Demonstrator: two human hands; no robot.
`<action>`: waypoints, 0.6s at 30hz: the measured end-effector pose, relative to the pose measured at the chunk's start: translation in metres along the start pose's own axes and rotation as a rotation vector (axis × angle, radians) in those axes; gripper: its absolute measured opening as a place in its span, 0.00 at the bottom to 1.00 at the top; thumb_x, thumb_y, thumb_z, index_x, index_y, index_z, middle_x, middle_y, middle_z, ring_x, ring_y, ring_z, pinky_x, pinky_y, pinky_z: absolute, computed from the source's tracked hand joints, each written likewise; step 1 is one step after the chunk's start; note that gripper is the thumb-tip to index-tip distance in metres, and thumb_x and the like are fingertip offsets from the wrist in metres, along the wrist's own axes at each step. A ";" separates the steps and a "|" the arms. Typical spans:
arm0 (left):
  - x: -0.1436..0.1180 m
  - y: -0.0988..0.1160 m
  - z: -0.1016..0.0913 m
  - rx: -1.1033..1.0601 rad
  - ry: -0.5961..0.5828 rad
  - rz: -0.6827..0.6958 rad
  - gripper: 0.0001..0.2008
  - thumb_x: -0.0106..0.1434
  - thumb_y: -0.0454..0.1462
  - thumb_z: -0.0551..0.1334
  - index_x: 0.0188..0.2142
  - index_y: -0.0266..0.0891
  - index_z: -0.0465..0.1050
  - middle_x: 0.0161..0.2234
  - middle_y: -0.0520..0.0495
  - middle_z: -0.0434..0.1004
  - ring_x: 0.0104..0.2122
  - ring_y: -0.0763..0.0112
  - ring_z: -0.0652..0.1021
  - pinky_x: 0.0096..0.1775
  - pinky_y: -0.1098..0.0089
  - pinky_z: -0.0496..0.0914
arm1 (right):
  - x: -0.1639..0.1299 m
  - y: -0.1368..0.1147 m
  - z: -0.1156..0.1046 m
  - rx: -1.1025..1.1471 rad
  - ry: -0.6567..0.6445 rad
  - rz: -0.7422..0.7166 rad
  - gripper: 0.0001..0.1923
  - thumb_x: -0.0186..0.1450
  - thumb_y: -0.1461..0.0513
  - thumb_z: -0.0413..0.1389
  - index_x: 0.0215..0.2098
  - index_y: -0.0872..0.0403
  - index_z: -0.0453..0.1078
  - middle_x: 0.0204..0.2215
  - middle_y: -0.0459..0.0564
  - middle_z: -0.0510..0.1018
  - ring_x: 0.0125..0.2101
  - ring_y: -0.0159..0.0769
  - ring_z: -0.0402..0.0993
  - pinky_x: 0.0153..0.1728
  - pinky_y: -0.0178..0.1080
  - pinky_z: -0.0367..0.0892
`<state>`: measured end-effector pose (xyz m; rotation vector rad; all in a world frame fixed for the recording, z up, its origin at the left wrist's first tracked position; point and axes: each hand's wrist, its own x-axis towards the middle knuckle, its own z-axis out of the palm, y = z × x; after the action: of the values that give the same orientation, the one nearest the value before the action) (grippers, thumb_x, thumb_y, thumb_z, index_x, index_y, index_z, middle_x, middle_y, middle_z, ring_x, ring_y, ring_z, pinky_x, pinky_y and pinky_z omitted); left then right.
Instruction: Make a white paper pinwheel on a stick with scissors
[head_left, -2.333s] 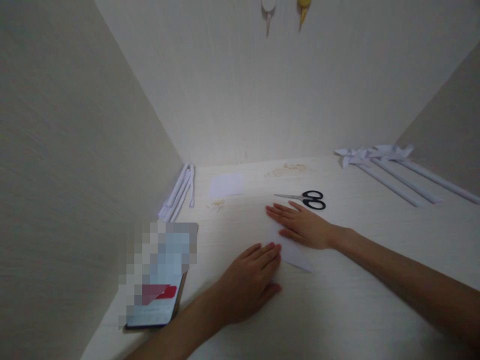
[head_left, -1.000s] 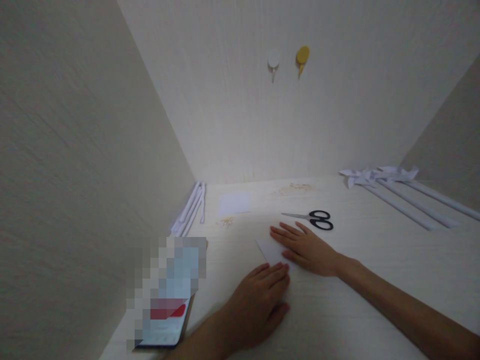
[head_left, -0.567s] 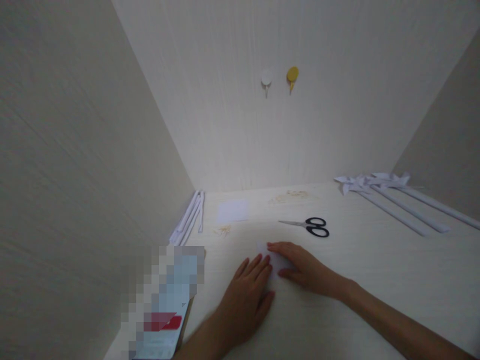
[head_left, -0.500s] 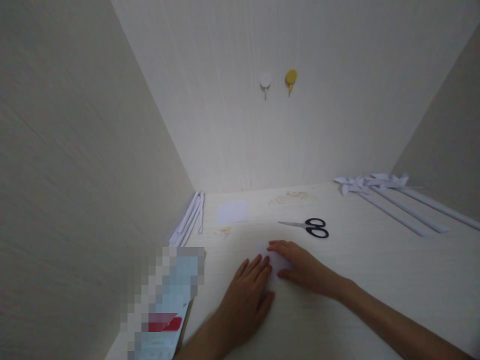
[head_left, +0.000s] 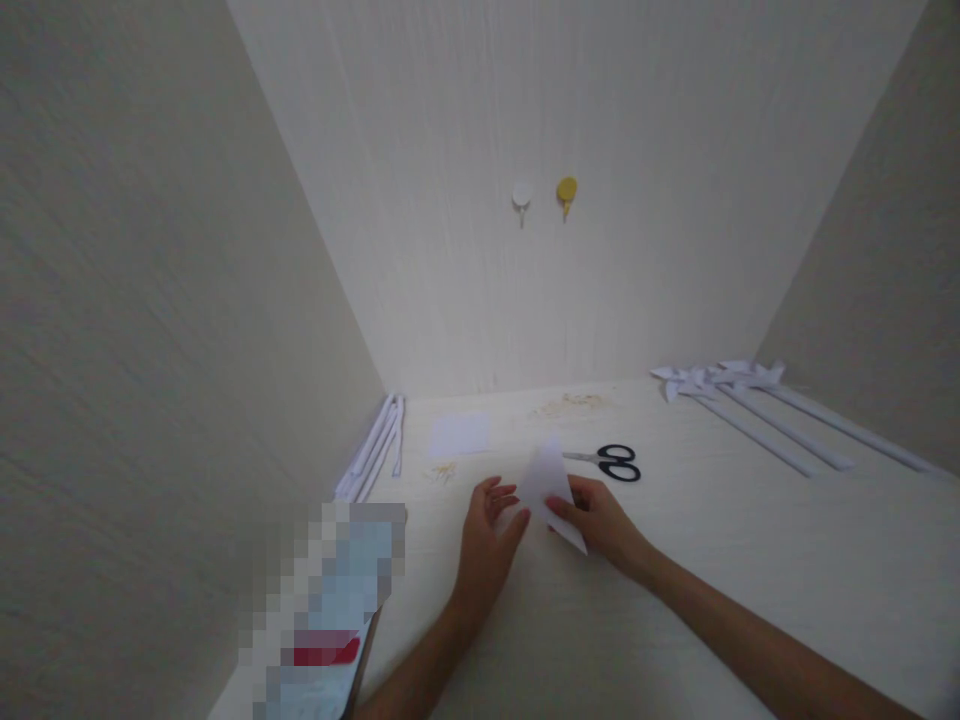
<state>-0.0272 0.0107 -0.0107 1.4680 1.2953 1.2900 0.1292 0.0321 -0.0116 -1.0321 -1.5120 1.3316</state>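
A folded white sheet of paper (head_left: pixel 546 485), roughly triangular, is raised at a tilt above the tabletop. My right hand (head_left: pixel 598 518) pinches its right side, thumb in front and fingers behind. My left hand (head_left: pixel 489 535) is at the paper's left edge, its fingers slightly curled and the thumb apart from them. Whether its fingertips touch the paper I cannot tell. Just behind the paper lie black-handled scissors (head_left: pixel 611 462), their blade tips hidden by the sheet.
A flat white sheet (head_left: pixel 459 435) and small rubber-band-like loops (head_left: pixel 442 471) lie behind my left hand. Rolled paper sticks (head_left: pixel 373 445) rest at the left wall. Paper pinwheels on sticks (head_left: pixel 757 425) lie at right. A partly blurred phone-like device (head_left: pixel 341 590) is front left.
The paper, previously flat under both hands, has been lifted and tilted up by my right hand. My left hand has come off its flat press and turned sideways. The camera view has shifted slightly.
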 end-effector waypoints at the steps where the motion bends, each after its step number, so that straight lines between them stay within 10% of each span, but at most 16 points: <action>1: 0.003 0.002 0.005 -0.122 0.004 -0.028 0.23 0.50 0.39 0.60 0.45 0.33 0.58 0.38 0.40 0.71 0.36 0.67 0.74 0.40 0.65 0.67 | -0.001 -0.001 0.000 0.043 0.007 0.012 0.18 0.53 0.51 0.54 0.31 0.57 0.67 0.22 0.48 0.74 0.23 0.34 0.69 0.23 0.35 0.63; 8: 0.006 0.010 0.019 -0.301 -0.037 -0.198 0.14 0.48 0.43 0.62 0.19 0.32 0.68 0.15 0.53 0.66 0.17 0.77 0.66 0.23 0.75 0.60 | -0.003 -0.005 0.009 0.077 -0.053 0.061 0.18 0.50 0.50 0.57 0.28 0.57 0.68 0.18 0.45 0.73 0.18 0.30 0.67 0.19 0.32 0.60; 18: 0.003 0.011 0.018 -0.505 0.105 -0.288 0.18 0.44 0.47 0.64 0.17 0.34 0.65 0.13 0.52 0.66 0.14 0.75 0.67 0.18 0.73 0.61 | -0.008 -0.008 0.010 -0.035 -0.133 0.114 0.16 0.49 0.53 0.58 0.17 0.55 0.60 0.14 0.44 0.73 0.14 0.27 0.64 0.17 0.30 0.58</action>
<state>-0.0075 0.0128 -0.0033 0.8415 1.0910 1.3829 0.1214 0.0210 -0.0045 -1.0839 -1.5988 1.4832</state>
